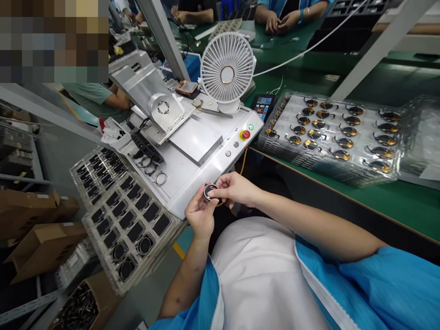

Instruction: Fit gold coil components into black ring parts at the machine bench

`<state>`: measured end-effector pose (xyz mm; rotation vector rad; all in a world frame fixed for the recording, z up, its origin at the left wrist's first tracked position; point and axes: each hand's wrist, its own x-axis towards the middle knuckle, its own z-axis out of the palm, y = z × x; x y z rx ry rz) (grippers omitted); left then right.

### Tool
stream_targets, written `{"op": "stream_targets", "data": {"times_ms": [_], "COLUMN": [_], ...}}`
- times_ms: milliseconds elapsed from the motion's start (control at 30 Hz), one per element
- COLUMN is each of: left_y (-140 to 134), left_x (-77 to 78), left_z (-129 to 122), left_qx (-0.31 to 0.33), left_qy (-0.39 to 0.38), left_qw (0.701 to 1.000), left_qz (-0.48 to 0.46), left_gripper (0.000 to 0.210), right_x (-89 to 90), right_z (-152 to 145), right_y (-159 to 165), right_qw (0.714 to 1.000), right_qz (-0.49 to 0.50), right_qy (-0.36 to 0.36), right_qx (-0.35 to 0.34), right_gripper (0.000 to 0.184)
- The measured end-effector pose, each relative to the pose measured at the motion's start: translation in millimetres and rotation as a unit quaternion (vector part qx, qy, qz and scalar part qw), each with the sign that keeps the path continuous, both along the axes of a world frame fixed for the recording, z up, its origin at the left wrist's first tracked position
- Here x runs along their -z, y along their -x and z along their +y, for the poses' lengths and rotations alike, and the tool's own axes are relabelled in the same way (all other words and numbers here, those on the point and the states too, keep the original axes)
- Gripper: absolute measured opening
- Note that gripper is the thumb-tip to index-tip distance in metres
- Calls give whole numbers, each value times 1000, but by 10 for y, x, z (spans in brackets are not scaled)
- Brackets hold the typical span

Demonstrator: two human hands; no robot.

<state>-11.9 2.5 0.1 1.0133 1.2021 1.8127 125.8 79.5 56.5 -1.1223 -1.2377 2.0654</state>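
A small round black part with a silver rim [208, 189], much like a watch case, is held between both hands just in front of the white machine's front edge. My left hand [201, 211] grips its left side between thumb and fingers. From the right, my right hand [235, 189] pinches over the part, its thumb and fingertips on the black face. Fingers cover a good share of the part, so its details are hard to read. Similar round pieces [144, 246] lie in the near end of the clear tray [115, 286] at left, beside square black pieces [133, 232].
The white machine [192, 183] carries a metal fixture [161, 110], a red stop button [245, 134], loose rings [161, 178] and a white fan [227, 68]. On the green table [419, 211], stacked clear trays [326, 158] hold round black-and-orange parts. Cardboard boxes [51, 243] stand left; co-workers sit opposite.
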Motion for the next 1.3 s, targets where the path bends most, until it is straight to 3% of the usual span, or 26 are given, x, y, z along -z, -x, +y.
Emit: {"op": "stream_targets", "data": {"times_ms": [67,233,400,500,600,733,833,1200,1300], "left_y": [61,206,204,159,121,82,56,58,33], "left_x": [-47,-136,-152,-150,-144,-154,-170,-176,-146], "left_z": [23,-17,-37,-55,-82,-90,-77,-92,-106], "left_qx": [4,95,79,32,8,8,22,18,18], "left_qy": [1,63,56,33,12,2,-4,-25,-41], "left_qw": [1000,993,992,984,970,960,959,950,952], "left_qz": [-11,-36,75,170,242,280,283,312,303], "left_gripper": [45,39,70,77,79,81,78,71,70], "right_x": [-29,-108,-183,-198,-170,-100,-58,17,44], "right_z": [269,1022,1341,1182,772,133,-141,-212,-258], "right_y": [-5,-111,-155,-168,-192,-230,-240,-232,-203], "right_qw": [997,956,955,946,961,977,976,955,959], "right_qz": [-58,-139,-151,-152,-108,-44,-50,-104,-100], "right_qy": [-51,-113,-178,-229,-227,-210,-209,-276,-265], "right_qx": [16,230,182,173,111,-7,-25,6,18], "right_gripper": [53,39,31,29,32,39,35,23,22]}}
